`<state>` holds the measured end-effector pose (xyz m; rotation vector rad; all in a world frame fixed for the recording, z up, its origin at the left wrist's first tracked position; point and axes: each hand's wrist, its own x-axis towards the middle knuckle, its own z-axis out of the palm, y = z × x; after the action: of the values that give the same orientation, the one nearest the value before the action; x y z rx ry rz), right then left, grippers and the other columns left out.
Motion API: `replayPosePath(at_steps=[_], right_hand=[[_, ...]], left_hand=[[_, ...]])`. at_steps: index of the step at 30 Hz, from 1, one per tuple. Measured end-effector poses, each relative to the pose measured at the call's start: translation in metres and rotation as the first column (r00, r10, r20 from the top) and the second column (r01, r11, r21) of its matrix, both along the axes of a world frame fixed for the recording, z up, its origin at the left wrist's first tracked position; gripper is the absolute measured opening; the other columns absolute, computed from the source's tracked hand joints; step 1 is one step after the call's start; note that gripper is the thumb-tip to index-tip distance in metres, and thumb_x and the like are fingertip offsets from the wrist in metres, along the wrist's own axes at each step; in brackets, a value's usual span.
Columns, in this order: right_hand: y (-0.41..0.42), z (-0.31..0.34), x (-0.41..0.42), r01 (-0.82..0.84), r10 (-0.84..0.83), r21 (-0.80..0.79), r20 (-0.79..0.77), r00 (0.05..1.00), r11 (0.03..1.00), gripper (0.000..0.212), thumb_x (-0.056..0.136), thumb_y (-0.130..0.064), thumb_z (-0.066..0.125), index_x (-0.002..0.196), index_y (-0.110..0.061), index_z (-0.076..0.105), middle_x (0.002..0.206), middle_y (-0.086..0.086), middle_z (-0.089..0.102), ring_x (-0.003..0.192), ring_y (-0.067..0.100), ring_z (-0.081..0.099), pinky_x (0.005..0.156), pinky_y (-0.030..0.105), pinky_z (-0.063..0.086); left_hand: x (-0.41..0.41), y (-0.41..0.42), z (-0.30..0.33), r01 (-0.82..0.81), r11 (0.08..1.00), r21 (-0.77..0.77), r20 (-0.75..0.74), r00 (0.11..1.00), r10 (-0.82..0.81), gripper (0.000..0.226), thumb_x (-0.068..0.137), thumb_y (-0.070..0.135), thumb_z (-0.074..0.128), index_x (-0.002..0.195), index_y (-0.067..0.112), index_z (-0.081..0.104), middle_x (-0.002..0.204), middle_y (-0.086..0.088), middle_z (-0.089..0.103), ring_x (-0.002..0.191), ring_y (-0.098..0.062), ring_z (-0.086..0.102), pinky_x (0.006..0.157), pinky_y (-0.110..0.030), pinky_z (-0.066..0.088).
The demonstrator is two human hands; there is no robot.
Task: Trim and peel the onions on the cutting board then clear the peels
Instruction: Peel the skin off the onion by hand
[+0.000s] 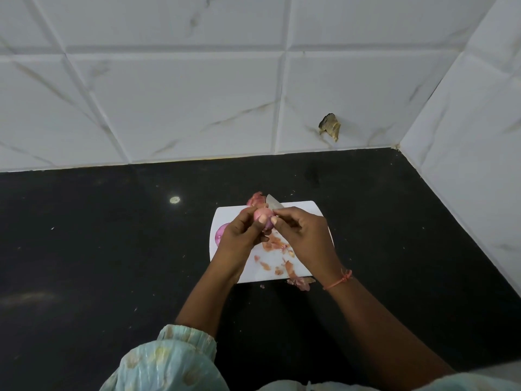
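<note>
Beside the cutting board, loose peels on black counter.

Nothing readable from my feed. I see no text, label, brand, number or sign on any surface in view.
</note>
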<state>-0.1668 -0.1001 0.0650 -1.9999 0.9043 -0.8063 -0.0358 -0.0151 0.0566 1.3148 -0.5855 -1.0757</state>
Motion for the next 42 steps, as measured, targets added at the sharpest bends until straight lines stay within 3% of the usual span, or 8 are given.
replayPosePath(at_steps=[4,14,16,21,25,29,35,42], right_hand=[[0.0,0.002,-0.003,-0.012,0.009,-0.125,-0.02,1.0,0.992,0.017,0.092,-0.023,0.068,0.104,-0.014,0.075,0.094,-0.003,0.076,0.087,0.002,0.068,0.081,0.016,0.054],[0.009,0.004,-0.001,0.009,-0.034,-0.273,-0.084,0.996,0.962,0.017,0.09,-0.029,0.065,0.091,-0.014,0.073,0.079,-0.003,0.072,0.071,0.008,0.065,0.067,0.026,0.056],[0.008,0.004,-0.001,0.049,-0.069,-0.271,-0.066,0.995,0.961,0.009,0.089,-0.021,0.069,0.087,-0.012,0.073,0.076,-0.001,0.072,0.068,0.01,0.066,0.067,0.028,0.057],[0.003,0.009,0.002,0.115,-0.114,-0.039,0.017,0.993,0.993,0.002,0.086,-0.015,0.072,0.088,-0.015,0.074,0.078,-0.008,0.072,0.072,0.005,0.068,0.071,0.023,0.058],[0.001,0.0,0.003,0.186,-0.201,0.223,0.045,0.979,0.957,0.005,0.088,-0.016,0.071,0.083,-0.016,0.074,0.073,-0.003,0.073,0.065,0.011,0.071,0.072,0.038,0.061],[-0.004,-0.016,-0.002,0.219,-0.214,0.274,-0.049,0.976,0.936,0.009,0.088,-0.009,0.07,0.093,-0.015,0.074,0.09,0.0,0.073,0.081,0.015,0.071,0.077,0.044,0.06],[0.005,-0.001,0.002,0.134,-0.135,0.228,-0.014,0.991,0.964,0.032,0.084,-0.049,0.068,0.101,-0.023,0.074,0.092,-0.01,0.073,0.089,0.009,0.069,0.086,0.045,0.057],[0.012,0.005,0.002,0.133,-0.133,0.032,-0.027,0.991,0.991,0.017,0.089,-0.032,0.069,0.1,-0.021,0.076,0.092,-0.011,0.074,0.088,0.006,0.067,0.086,0.04,0.057]], left_hand=[[0.004,0.003,0.001,0.04,0.999,-0.005,0.055,0.998,-0.039,0.036,0.092,0.034,0.06,0.125,0.023,0.066,0.119,0.001,0.073,0.108,-0.017,0.07,0.086,-0.026,0.054],[0.002,0.005,0.002,0.089,0.996,-0.015,0.073,0.993,-0.088,0.048,0.086,0.039,0.064,0.131,0.022,0.064,0.126,-0.003,0.071,0.116,-0.02,0.067,0.101,-0.033,0.054],[0.0,0.006,0.001,0.09,0.996,-0.029,0.037,0.995,-0.089,0.047,0.087,0.034,0.064,0.131,0.019,0.064,0.125,-0.004,0.071,0.116,-0.02,0.067,0.1,-0.034,0.055],[0.003,0.007,0.003,0.085,0.994,-0.072,-0.116,0.989,-0.093,0.042,0.089,0.025,0.06,0.13,0.015,0.061,0.125,-0.008,0.07,0.114,-0.021,0.069,0.097,-0.03,0.055],[0.004,0.006,0.006,0.065,0.996,-0.068,-0.308,0.948,-0.083,0.041,0.092,0.018,0.058,0.131,0.006,0.06,0.128,-0.013,0.069,0.11,-0.022,0.07,0.09,-0.027,0.058],[0.002,0.005,0.004,0.052,0.999,-0.007,-0.356,0.933,-0.051,0.025,0.098,0.012,0.056,0.122,0.01,0.067,0.121,-0.011,0.073,0.109,-0.024,0.071,0.093,-0.031,0.058],[0.001,0.001,0.0,0.03,0.999,0.014,-0.283,0.959,-0.025,0.026,0.1,0.016,0.057,0.124,0.012,0.066,0.119,-0.009,0.073,0.112,-0.023,0.07,0.101,-0.036,0.054],[-0.003,0.0,-0.009,0.05,0.998,-0.027,-0.043,0.998,-0.051,0.023,0.1,0.02,0.061,0.122,0.017,0.063,0.107,-0.01,0.073,0.106,-0.024,0.068,0.101,-0.036,0.054]])
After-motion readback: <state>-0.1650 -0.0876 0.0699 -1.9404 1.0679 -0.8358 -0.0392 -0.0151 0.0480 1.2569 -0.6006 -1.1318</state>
